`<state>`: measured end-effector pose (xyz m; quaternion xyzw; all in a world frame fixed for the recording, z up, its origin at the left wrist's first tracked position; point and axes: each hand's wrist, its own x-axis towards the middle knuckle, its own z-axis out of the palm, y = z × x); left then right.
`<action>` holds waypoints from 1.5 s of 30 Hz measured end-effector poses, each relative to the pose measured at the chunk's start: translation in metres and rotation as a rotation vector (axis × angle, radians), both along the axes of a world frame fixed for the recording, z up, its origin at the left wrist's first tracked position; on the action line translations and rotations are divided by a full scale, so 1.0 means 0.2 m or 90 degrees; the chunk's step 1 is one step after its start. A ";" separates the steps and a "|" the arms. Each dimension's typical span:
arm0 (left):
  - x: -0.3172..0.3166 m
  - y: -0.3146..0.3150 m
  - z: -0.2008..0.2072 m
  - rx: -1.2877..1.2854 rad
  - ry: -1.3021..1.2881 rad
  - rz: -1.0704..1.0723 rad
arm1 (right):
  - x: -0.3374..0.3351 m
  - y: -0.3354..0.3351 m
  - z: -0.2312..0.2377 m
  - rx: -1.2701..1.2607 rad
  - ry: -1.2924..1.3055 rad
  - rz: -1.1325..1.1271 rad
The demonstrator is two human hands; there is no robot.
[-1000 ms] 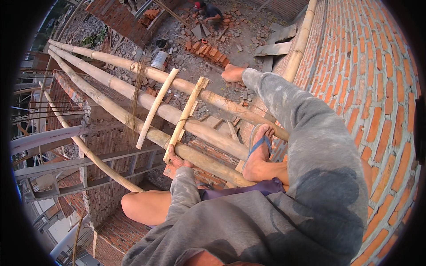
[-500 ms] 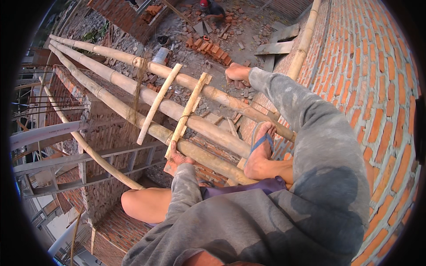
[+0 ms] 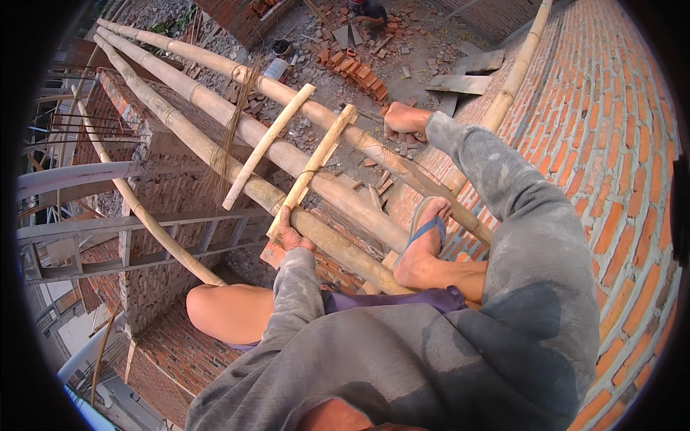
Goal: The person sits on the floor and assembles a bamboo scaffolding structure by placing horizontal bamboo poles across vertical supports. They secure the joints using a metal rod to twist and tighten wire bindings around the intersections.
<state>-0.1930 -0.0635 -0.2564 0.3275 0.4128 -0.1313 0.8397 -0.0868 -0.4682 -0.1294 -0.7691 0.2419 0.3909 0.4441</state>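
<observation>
My left hand (image 3: 293, 233) is closed round the near end of a pale wooden slat (image 3: 300, 184). This slat lies across three long bamboo poles, the near pole (image 3: 332, 245), the middle pole (image 3: 352, 200) and the far pole (image 3: 377, 152). Near the slat's far end, my right hand (image 3: 406, 122) makes a fist just beyond the far pole. A thin dark thing seems to stick out from it toward the slat; its kind is unclear. Left of the held slat, a second wooden slat (image 3: 269, 144) crosses the poles. Strands of dry fibre (image 3: 233, 129) hang over the poles.
My sandalled foot (image 3: 428, 237) rests on the poles. A brick wall (image 3: 604, 144) rises at the right, with a bamboo pole (image 3: 514, 79) along it. Far below are rubble, stacked bricks (image 3: 356, 72) and a person (image 3: 368, 11). A grey metal frame (image 3: 144, 237) stands at the left.
The view has shifted, so the poles and slats sit slightly higher and farther right. My left hand keeps its hold on the slat; my right fist stays near the slat's far end.
</observation>
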 end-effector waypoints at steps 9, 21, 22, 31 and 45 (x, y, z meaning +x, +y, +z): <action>-0.02 0.00 0.03 -0.103 0.029 0.011 | 0.08 -0.06 0.28 0.021 -0.204 -0.044; -0.04 0.01 -0.06 -0.012 0.007 0.051 | 0.04 0.41 0.83 0.009 -0.145 0.421; -0.04 0.00 -0.06 -0.052 0.013 0.046 | 0.03 0.41 0.85 -0.005 -0.129 0.446; -0.02 0.01 -0.01 -0.132 0.036 0.048 | -0.10 0.36 0.93 -0.364 -0.432 0.883; 0.00 0.00 -0.03 -0.153 0.026 0.079 | -0.19 0.49 0.77 -0.616 -0.498 0.912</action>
